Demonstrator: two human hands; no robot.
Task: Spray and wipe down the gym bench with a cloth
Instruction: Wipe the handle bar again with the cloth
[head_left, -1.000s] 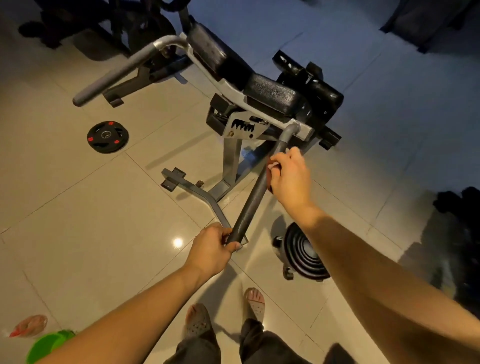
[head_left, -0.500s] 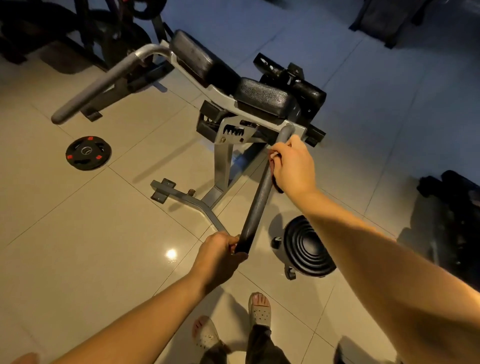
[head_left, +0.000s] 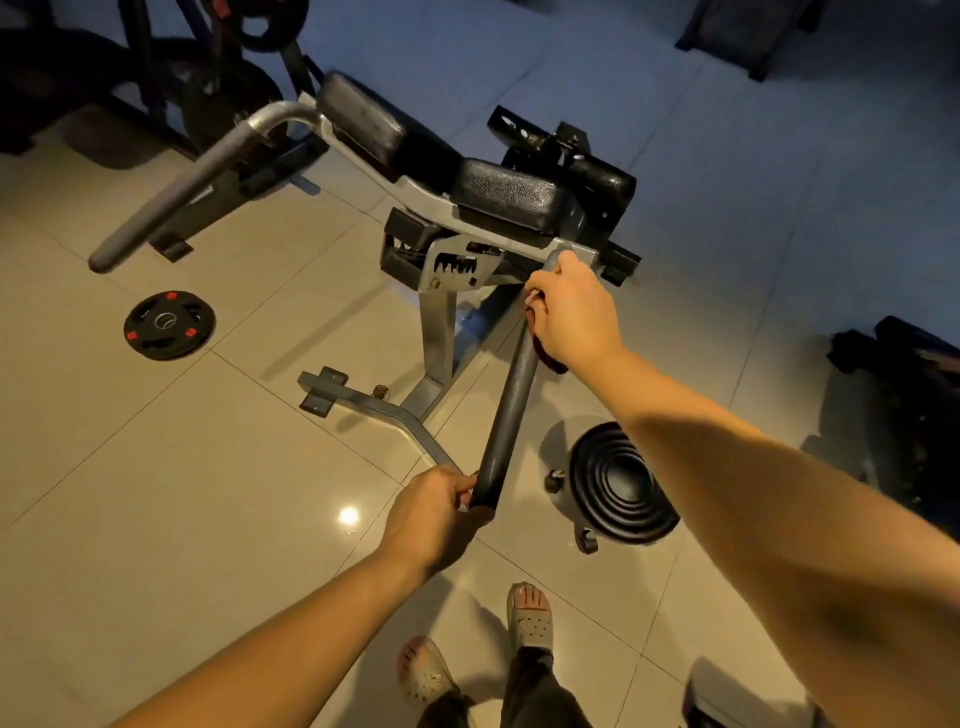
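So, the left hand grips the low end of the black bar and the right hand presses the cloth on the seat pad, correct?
Not quite. In the head view the right hand holds the cloth against the upper end of the same black bar, not on the seat pad. The left hand does grip the low end.

Both arms reach forward (right farther); left hand (head_left: 431, 514) grips the handle (head_left: 511, 400) at its near end, right hand (head_left: 571, 317) clasps a cloth (head_left: 551, 359) round its top
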